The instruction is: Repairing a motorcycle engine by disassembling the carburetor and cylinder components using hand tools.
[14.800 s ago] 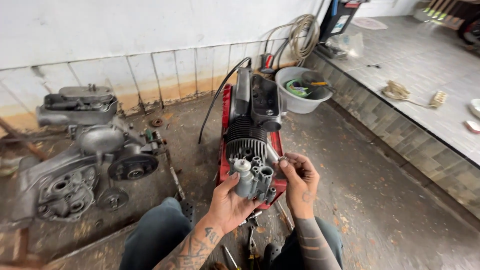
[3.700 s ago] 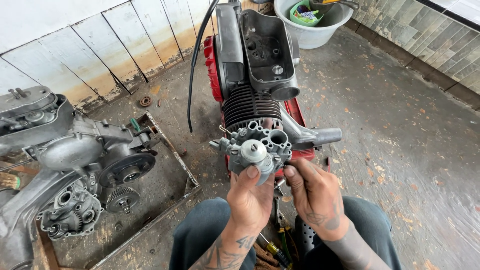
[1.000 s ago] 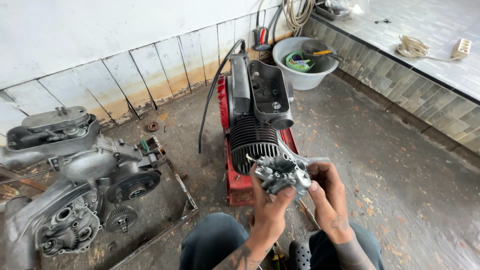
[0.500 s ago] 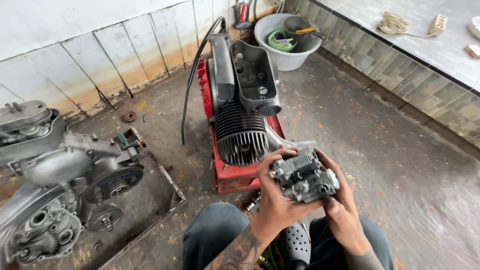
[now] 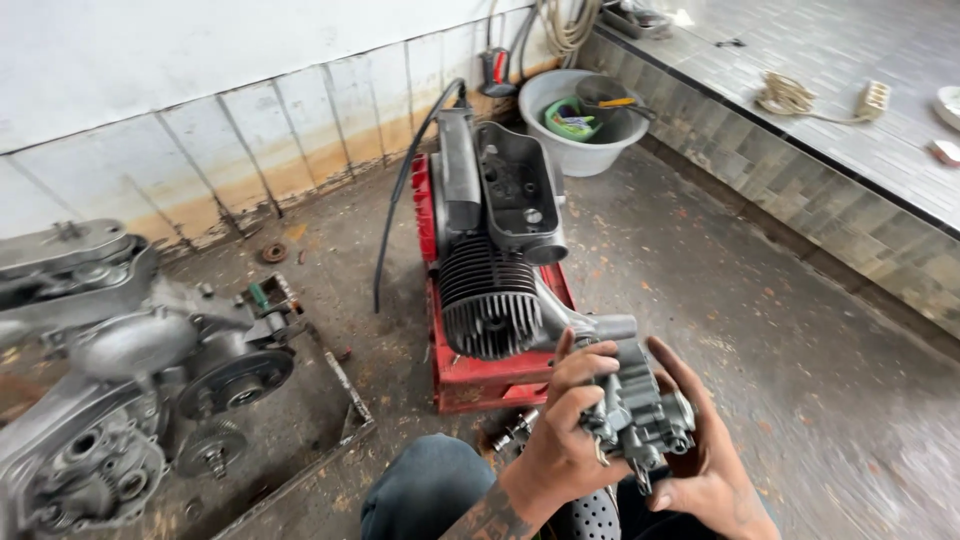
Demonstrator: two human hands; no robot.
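Gripping carburettor (image 5: 640, 415) w/ both hands, upright-ish, tilted right

Finned engine (image 5: 490, 270) on red crate (image 5: 480, 375), grey basin (image 5: 580, 120), engine case (image 5: 110, 370)

The stained concrete floor (image 5: 760, 330) carries a red crate (image 5: 480, 375) under a finned engine (image 5: 490, 260), a grey engine case (image 5: 120, 380) at left in a shallow metal tray (image 5: 330, 400), and a grey plastic basin (image 5: 575, 125) by the wall.
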